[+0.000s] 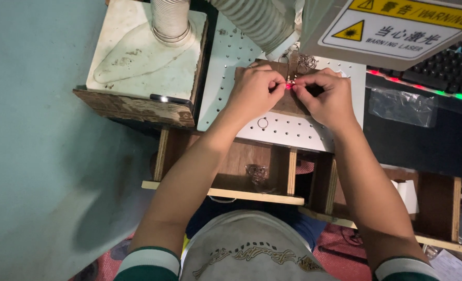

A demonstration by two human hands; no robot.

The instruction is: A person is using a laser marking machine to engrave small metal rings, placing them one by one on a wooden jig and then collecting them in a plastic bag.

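Top right: white rectangular sign (397, 26) with yellow band and yellow triangle, cut off by the frame. Below it, clear plastic bag (401, 106) on dark surface beside a lit keyboard (444, 70). Left hand (254, 91) and right hand (327, 96) together over a wooden block (288, 101) on the perforated white plate (288, 130), fingertips pinched on a tiny metal piece (290, 83) with red glow. Shape and long axis too small to make out. Loose ring (262, 123) on plate, near left wrist. Ribbed hoses (171, 18) above, cropped.
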